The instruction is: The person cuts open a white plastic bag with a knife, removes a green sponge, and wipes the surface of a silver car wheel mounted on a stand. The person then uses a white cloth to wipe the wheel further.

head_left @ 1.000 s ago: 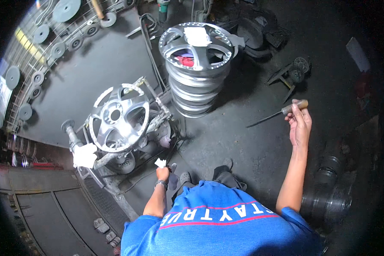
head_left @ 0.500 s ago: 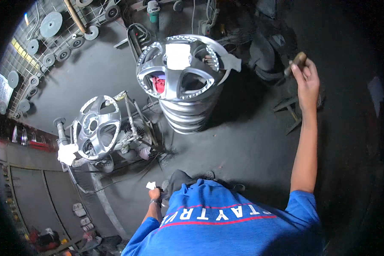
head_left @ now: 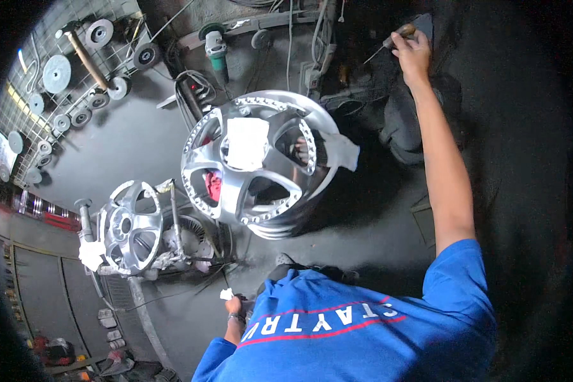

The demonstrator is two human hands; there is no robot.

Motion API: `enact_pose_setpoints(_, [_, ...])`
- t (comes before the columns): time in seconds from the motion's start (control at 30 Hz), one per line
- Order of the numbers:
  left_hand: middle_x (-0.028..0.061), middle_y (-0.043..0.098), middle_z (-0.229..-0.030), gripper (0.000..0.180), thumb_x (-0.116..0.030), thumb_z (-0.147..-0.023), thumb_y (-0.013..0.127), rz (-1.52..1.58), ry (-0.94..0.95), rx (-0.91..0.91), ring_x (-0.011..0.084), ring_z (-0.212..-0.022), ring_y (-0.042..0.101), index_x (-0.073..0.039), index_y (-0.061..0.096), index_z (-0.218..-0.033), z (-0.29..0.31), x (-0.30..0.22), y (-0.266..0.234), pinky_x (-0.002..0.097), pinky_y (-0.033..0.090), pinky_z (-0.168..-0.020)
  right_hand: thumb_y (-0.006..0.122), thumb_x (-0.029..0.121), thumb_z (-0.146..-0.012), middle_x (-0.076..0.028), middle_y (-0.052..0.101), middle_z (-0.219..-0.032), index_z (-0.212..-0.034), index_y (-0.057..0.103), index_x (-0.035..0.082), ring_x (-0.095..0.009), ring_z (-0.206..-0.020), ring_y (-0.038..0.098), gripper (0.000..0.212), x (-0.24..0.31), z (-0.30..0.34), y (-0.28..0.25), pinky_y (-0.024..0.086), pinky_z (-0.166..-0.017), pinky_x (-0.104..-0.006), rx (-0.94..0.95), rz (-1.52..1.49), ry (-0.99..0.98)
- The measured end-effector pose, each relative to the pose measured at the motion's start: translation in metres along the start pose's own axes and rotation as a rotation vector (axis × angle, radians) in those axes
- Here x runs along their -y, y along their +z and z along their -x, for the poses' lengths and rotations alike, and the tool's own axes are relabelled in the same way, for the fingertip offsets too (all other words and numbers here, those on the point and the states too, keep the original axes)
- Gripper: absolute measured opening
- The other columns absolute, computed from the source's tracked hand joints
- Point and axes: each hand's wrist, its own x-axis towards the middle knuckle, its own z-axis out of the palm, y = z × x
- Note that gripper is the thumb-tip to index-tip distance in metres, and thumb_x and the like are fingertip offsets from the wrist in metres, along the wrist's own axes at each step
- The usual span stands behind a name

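With my right arm stretched far out, my right hand point(head_left: 416, 58) is closed around the brown handle of a screwdriver point(head_left: 403, 32), whose thin shaft points left and down. Low beside my body, my left hand point(head_left: 234, 304) pinches a crumpled white piece of paper or cloth point(head_left: 226, 293). Ahead of me a silver alloy wheel rim point(head_left: 234, 194) tops a stack of rims. A white sheet point(head_left: 248, 143) covers its hub, and a red cloth point(head_left: 212, 186) shows between the spokes. Neither hand touches the rims.
Another spoked rim point(head_left: 148, 240) sits on a metal frame at the left. Beyond the stack lies a green-and-grey angle grinder point(head_left: 217, 56) among cables. Several abrasive discs point(head_left: 57, 74) and a hammer point(head_left: 86, 57) hang on a wire mesh at the far left.
My right hand has moved farther away with the screwdriver, and its shaft now shows clearly. The view has shifted, so the rims appear lower. My left hand still holds the white piece.
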Motion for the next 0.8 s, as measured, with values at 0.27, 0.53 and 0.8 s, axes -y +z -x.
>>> enact_pose_setpoints(0.27, [0.0119,0.071,-0.086,0.019,0.003,-0.078,0.057,0.512,0.165,-0.059,0.0245,-0.076,0.069,0.004,0.07,-0.092,0.076,-0.121,0.063,0.0399,0.055,-0.069,0.086,0.031,-0.088,-0.022,0.069,-0.122,-0.143,0.053,0.001,-0.035,-0.112,0.069,0.07,-0.18,-0.127,0.044,0.055,-0.094,-0.0452,-0.053,0.284,0.077])
enact_pose_setpoints(0.53, [0.0079,0.066,-0.086,0.009,-0.003,-0.088,0.056,1.032,-0.016,-0.492,0.0204,-0.077,0.063,-0.002,0.065,-0.09,0.157,-0.025,0.169,0.0393,0.052,-0.074,0.08,0.024,-0.097,-0.022,0.069,-0.125,-0.141,0.048,-0.002,-0.034,-0.113,0.07,0.061,-0.301,-0.226,0.091,0.057,-0.096,-0.044,-0.07,0.13,0.101])
enact_pose_setpoints(0.8, [0.0139,0.067,-0.084,0.014,-0.007,-0.087,0.053,0.786,-0.203,-0.368,0.0296,-0.079,0.069,0.001,0.064,-0.089,0.25,0.031,0.327,0.0438,0.057,-0.074,0.081,0.015,-0.095,-0.027,0.06,-0.133,-0.147,0.041,-0.004,-0.032,-0.111,0.07,0.069,-0.312,-0.234,0.123,0.068,-0.084,-0.041,0.16,-0.191,0.203])
